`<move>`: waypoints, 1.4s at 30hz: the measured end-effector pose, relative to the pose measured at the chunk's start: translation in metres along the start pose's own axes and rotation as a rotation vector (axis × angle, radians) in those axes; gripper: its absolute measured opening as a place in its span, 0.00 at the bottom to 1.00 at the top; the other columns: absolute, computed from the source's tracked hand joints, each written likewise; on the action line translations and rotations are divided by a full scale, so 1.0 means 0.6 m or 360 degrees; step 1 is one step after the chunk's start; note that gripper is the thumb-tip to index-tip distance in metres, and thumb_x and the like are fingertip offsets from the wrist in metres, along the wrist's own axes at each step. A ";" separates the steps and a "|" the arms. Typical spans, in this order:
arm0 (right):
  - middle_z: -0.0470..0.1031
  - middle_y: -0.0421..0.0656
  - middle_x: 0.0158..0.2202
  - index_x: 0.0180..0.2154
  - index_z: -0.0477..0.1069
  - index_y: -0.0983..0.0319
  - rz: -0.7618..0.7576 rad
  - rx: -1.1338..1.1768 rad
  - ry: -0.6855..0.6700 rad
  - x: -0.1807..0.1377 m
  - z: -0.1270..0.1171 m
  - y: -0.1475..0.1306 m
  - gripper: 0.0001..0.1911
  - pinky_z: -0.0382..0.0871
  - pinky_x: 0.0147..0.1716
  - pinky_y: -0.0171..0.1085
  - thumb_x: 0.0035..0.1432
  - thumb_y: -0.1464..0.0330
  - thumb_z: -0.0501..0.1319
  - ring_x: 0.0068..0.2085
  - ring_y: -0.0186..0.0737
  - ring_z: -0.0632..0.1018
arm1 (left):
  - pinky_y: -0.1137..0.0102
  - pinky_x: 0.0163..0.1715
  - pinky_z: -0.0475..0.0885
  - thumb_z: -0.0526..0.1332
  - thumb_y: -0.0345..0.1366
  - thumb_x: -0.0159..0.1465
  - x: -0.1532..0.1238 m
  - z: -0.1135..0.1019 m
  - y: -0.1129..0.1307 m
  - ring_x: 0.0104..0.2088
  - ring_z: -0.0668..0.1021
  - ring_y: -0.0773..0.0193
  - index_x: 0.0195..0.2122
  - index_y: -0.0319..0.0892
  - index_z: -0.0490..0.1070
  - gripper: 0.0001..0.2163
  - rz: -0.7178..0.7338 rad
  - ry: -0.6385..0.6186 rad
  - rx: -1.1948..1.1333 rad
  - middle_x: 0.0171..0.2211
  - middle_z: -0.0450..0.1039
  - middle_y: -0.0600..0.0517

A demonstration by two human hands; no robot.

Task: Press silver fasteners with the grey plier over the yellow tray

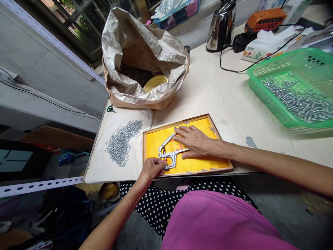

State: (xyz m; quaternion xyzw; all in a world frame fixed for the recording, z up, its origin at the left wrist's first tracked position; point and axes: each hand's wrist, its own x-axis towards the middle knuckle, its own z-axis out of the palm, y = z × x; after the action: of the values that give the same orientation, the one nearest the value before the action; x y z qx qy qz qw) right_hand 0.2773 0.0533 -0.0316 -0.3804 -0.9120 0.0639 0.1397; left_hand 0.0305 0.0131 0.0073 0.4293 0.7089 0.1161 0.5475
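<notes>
Silvery snap-fastener pliers [171, 155] lie in a shallow wooden tray [148, 131] lined in yellow, their handles spread apart. My right hand [197, 141] reaches across the pliers' handles. Its fingers lie along the upper handle and the thumb side meets the end of the lower one. At the jaw end, my left hand [154, 168] is closed in a pinch against the pliers' tip. Whatever sits between those fingertips is too small or hidden to make out. A heap of small metal pins or tubes [121, 144] lies on the cloth left of the tray.
Behind the tray stands a large woven sack [145, 99] with dark small pieces and a yellow dish [156, 82] inside. A green basket [283, 119] of metal pieces is at right. Green scissors [111, 109], a kettle [221, 27] and an orange box [265, 21] sit farther off.
</notes>
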 end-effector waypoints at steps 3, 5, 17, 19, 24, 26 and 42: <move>0.70 0.56 0.55 0.58 0.65 0.64 -0.0018 -0.0036 -0.0096 0.019 0.001 0.015 0.43 0.59 0.51 0.53 0.50 0.44 0.67 0.55 0.60 0.67 | 0.76 0.21 0.66 0.75 0.44 0.47 -0.001 0.000 0.001 0.17 0.70 0.72 0.20 0.38 0.70 0.17 -0.0028 -0.0001 -0.0019 0.15 0.70 0.55; 0.72 0.55 0.52 0.58 0.65 0.66 0.0017 -0.0044 -0.0118 0.029 0.002 0.018 0.45 0.58 0.51 0.54 0.49 0.42 0.67 0.52 0.59 0.68 | 0.76 0.22 0.67 0.75 0.44 0.47 -0.001 0.000 0.000 0.17 0.70 0.72 0.21 0.38 0.70 0.17 -0.0044 0.0002 -0.0041 0.16 0.71 0.55; 0.73 0.50 0.45 0.49 0.70 0.66 -0.0009 0.0087 -0.0114 0.021 -0.008 -0.002 0.24 0.58 0.45 0.46 0.59 0.55 0.66 0.45 0.50 0.68 | 0.57 0.51 0.73 0.66 0.42 0.61 -0.015 0.018 -0.020 0.48 0.76 0.51 0.45 0.40 0.76 0.15 0.1089 0.0583 0.0986 0.45 0.74 0.43; 0.73 0.52 0.45 0.50 0.69 0.67 0.0014 0.0104 -0.0103 0.020 -0.009 -0.009 0.24 0.60 0.44 0.45 0.59 0.58 0.67 0.45 0.50 0.68 | 0.52 0.58 0.69 0.69 0.39 0.59 -0.001 0.033 -0.008 0.57 0.71 0.47 0.55 0.39 0.70 0.24 0.1327 0.0516 0.1198 0.56 0.70 0.40; 0.72 0.56 0.48 0.54 0.68 0.71 0.0063 0.0139 -0.0080 0.011 0.000 -0.014 0.30 0.64 0.45 0.46 0.55 0.60 0.68 0.47 0.52 0.70 | 0.51 0.58 0.68 0.65 0.35 0.62 0.036 0.058 0.030 0.57 0.70 0.46 0.63 0.35 0.59 0.29 0.1428 0.0275 0.1459 0.58 0.67 0.37; 0.73 0.55 0.47 0.52 0.69 0.70 0.0047 0.0114 -0.0009 0.007 0.007 -0.014 0.28 0.65 0.45 0.46 0.52 0.64 0.70 0.46 0.52 0.71 | 0.52 0.56 0.70 0.65 0.36 0.63 0.034 0.061 0.039 0.54 0.71 0.48 0.62 0.35 0.60 0.28 0.1402 0.0243 0.1546 0.55 0.69 0.38; 0.76 0.47 0.36 0.45 0.72 0.59 -0.0043 -0.0048 0.0332 0.002 0.084 0.017 0.11 0.70 0.33 0.42 0.66 0.63 0.54 0.37 0.48 0.77 | 0.60 0.50 0.72 0.60 0.42 0.69 0.041 0.057 0.049 0.48 0.74 0.53 0.51 0.36 0.71 0.16 0.1313 0.0307 0.1577 0.46 0.76 0.42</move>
State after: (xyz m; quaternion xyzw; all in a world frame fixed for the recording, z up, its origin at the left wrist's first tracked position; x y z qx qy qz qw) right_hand 0.2681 0.0609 -0.0814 -0.3746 -0.8984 0.0084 0.2291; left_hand 0.0739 0.0385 -0.0034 0.8554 0.5014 0.0143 0.1291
